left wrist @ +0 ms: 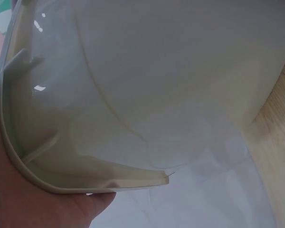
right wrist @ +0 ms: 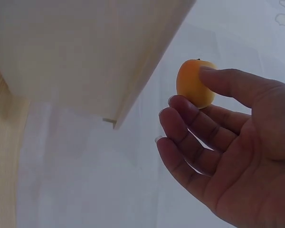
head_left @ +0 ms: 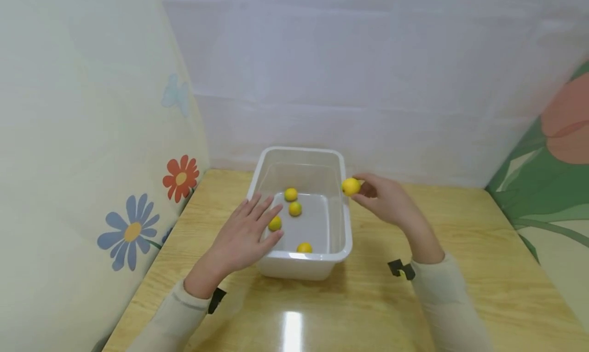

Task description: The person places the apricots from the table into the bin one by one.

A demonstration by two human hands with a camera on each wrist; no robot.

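Observation:
A white plastic tub (head_left: 301,257) stands on the wooden table. Inside it lie several small yellow citrus fruits (head_left: 295,209), one partly behind my left hand. My left hand (head_left: 246,234) reaches over the tub's left rim with its fingers straight and spread. In the left wrist view that hand (left wrist: 42,204) lies against the rim (left wrist: 85,191). Just above the right rim, my right hand (head_left: 386,198) pinches a yellow citrus fruit (head_left: 351,187) between thumb and fingertips. The right wrist view shows the held fruit (right wrist: 192,83) outside the tub wall (right wrist: 85,57).
Behind the table (head_left: 460,219) hangs a white cloth (head_left: 322,75). A flower-printed cloth (head_left: 92,137) stands along the left side, and another printed cloth (head_left: 557,178) closes off the right. Dark wrist mounts (head_left: 401,269) sit at both sleeves.

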